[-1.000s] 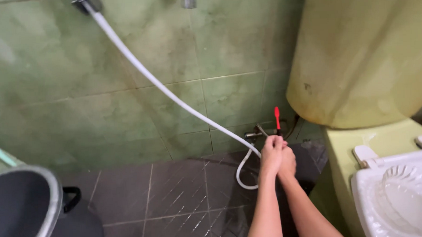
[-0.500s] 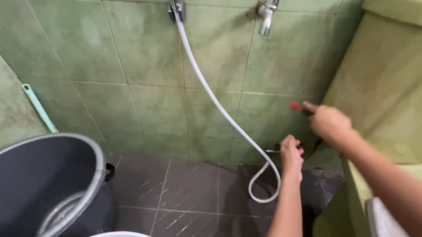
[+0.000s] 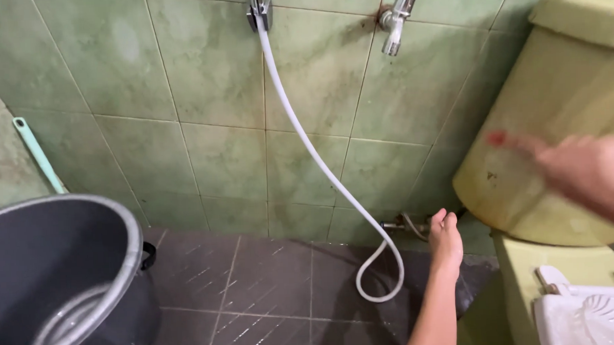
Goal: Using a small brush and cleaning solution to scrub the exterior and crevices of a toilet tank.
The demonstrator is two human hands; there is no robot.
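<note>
Green tiled wall [image 3: 209, 94]; left hand [image 3: 445, 239] near valve [image 3: 407, 225]; right hand [image 3: 586, 169] grips red-tipped tool [image 3: 500, 138].

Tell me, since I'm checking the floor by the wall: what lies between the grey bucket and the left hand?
In the head view, between the grey bucket and the left hand lies dark wet floor tile, then the white hose's loop close beside the hand.

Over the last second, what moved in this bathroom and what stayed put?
The right hand lifted the red-tipped tool away from the wall valve, up towards the cistern. The left hand stayed low by the valve. White hose and grey bucket unchanged.
</note>
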